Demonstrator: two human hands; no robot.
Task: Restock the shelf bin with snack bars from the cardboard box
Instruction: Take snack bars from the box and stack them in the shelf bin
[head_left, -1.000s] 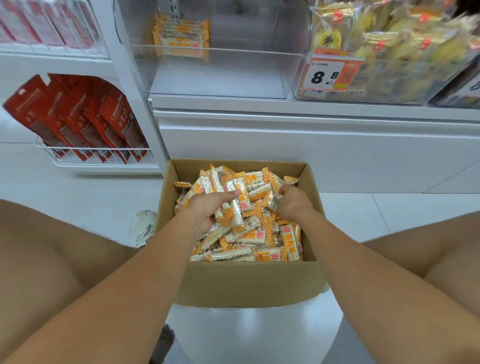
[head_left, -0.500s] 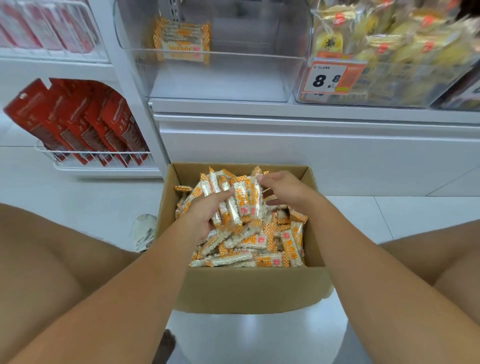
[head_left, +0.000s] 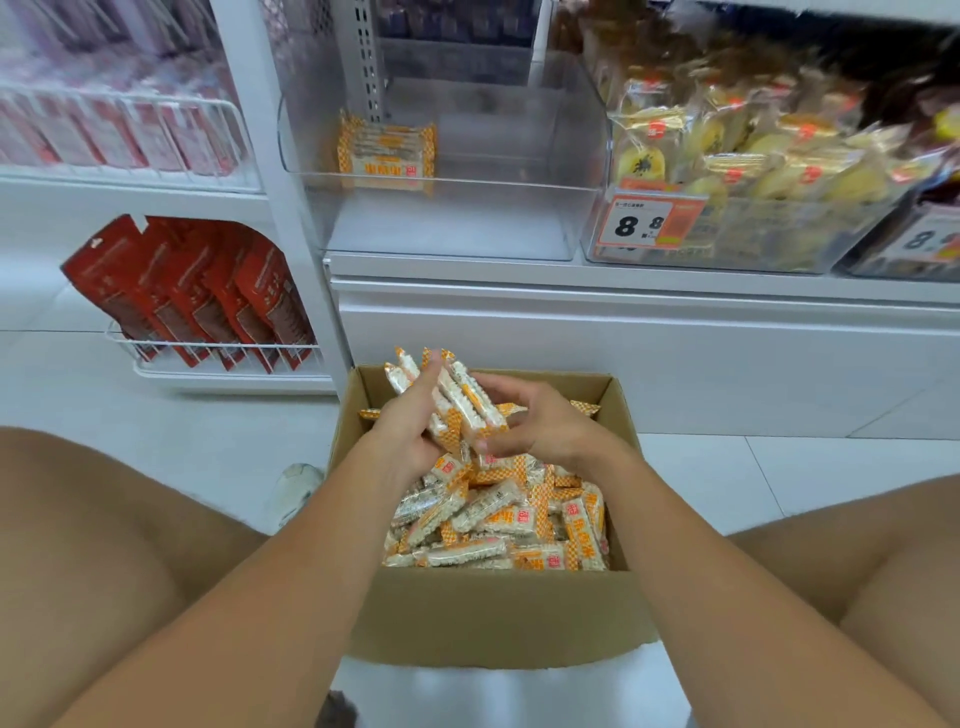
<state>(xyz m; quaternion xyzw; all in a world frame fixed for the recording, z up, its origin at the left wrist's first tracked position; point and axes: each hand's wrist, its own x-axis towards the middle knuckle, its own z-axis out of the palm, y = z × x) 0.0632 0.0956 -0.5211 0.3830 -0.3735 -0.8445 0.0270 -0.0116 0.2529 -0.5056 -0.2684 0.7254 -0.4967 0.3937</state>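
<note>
The clear bin (head_left: 441, 218) stands open at the top, its floor bare but for a small stack of bars (head_left: 385, 156) at the back left. The low front wall is the only bar to entry. A white post (head_left: 270, 171) closes the left side, and a full neighbouring bin (head_left: 727, 244) closes the right. Between box (head_left: 498, 618) and shelf the way lies open.

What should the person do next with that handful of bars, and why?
Probably lift the handful of snack bars, gripped by the left hand and right hand above the cardboard box, up into the clear shelf bin: it holds only one small stack.
</note>
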